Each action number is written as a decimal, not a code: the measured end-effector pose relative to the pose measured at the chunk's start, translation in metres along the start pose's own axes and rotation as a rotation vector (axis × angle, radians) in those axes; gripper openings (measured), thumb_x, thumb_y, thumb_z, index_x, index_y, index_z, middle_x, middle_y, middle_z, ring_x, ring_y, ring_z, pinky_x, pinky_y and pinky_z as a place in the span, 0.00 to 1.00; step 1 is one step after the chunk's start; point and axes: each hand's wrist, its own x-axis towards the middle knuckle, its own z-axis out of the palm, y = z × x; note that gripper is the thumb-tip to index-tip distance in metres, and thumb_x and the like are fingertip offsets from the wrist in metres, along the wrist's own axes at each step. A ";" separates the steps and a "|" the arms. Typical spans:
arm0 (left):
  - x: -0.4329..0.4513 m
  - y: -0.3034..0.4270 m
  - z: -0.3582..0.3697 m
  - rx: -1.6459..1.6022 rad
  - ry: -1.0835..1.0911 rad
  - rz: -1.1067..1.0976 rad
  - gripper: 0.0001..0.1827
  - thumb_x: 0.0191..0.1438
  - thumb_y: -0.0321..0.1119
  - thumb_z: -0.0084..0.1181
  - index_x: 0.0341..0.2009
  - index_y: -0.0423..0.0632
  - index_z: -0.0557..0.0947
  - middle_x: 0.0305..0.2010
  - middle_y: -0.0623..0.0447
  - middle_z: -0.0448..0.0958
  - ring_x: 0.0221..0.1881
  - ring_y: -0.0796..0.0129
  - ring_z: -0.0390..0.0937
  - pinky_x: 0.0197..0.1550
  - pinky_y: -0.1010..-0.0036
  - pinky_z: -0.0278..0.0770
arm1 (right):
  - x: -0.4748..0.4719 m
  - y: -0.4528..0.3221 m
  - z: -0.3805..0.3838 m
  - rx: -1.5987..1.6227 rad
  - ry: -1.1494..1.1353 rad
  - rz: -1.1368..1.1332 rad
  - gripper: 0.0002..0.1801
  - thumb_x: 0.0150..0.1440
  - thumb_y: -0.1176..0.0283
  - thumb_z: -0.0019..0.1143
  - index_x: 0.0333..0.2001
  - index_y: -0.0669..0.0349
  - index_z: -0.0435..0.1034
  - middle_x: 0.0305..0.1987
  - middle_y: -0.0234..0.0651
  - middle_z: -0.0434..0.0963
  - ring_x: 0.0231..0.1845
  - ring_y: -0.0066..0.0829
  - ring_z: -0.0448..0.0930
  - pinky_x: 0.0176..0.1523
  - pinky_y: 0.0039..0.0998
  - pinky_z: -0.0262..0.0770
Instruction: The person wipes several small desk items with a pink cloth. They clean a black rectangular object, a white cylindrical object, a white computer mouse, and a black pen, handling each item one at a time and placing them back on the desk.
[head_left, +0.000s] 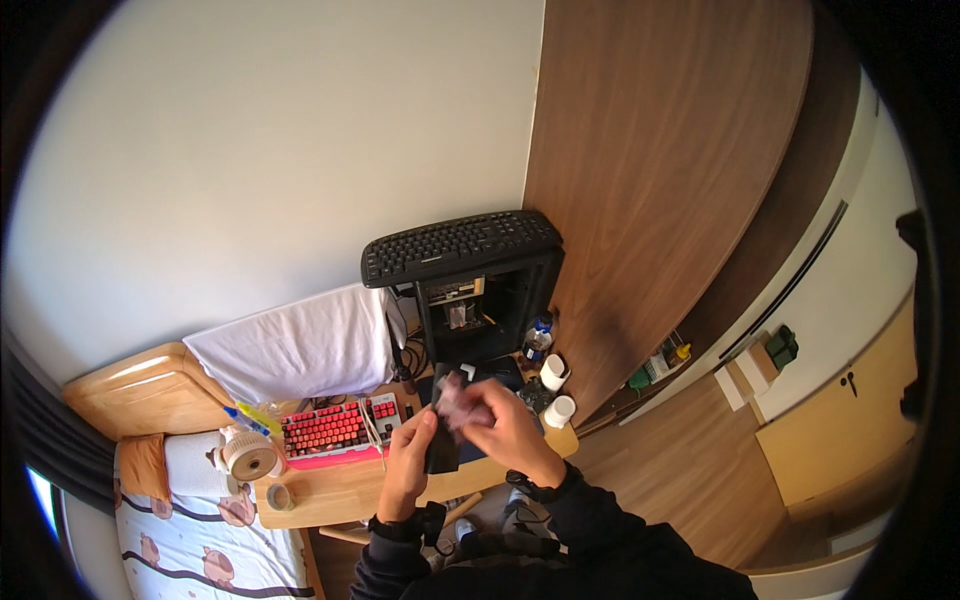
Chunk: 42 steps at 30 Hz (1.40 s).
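My left hand (405, 459) grips the edge of a flat black panel (442, 454), held upright above the front of the desk. A crumpled pinkish cloth (459, 409) is in my right hand (514, 429), against or just in front of the panel's face; contact is hard to tell. Behind my hands stands an open black computer case (487, 322) with parts inside. A black keyboard (461, 241) lies across its top. To the left of my hands sits a keyboard with red keys (330, 431), a pale coiled cable (367, 424) draped over it.
On the wooden desk (330, 495) are a small fan (251, 457), a roll of tape (280, 496), a bottle (538, 337) and white containers (559, 412). A white cloth (300, 345) covers something behind. A brown wood panel (645, 172) rises at right, a bed (202, 540) lies left.
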 end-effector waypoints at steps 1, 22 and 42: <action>0.001 -0.003 -0.006 -0.012 0.011 -0.006 0.20 0.70 0.44 0.49 0.48 0.38 0.81 0.34 0.61 0.77 0.32 0.82 0.70 0.33 0.82 0.68 | -0.001 -0.006 -0.001 0.011 -0.119 0.022 0.14 0.54 0.82 0.61 0.45 0.69 0.70 0.43 0.42 0.75 0.44 0.36 0.81 0.43 0.30 0.78; 0.001 0.011 -0.010 0.105 -0.142 -0.031 0.21 0.71 0.42 0.47 0.51 0.36 0.80 0.38 0.58 0.81 0.35 0.79 0.74 0.37 0.82 0.72 | 0.012 0.013 0.004 0.073 0.227 -0.048 0.16 0.54 0.81 0.61 0.47 0.67 0.70 0.43 0.43 0.76 0.40 0.34 0.81 0.41 0.30 0.77; -0.002 0.006 -0.017 0.038 -0.009 0.052 0.19 0.71 0.40 0.47 0.55 0.39 0.80 0.42 0.62 0.79 0.42 0.82 0.70 0.46 0.81 0.69 | 0.015 -0.002 0.011 -0.039 0.003 -0.097 0.15 0.51 0.84 0.60 0.44 0.66 0.72 0.40 0.39 0.75 0.39 0.32 0.81 0.40 0.29 0.77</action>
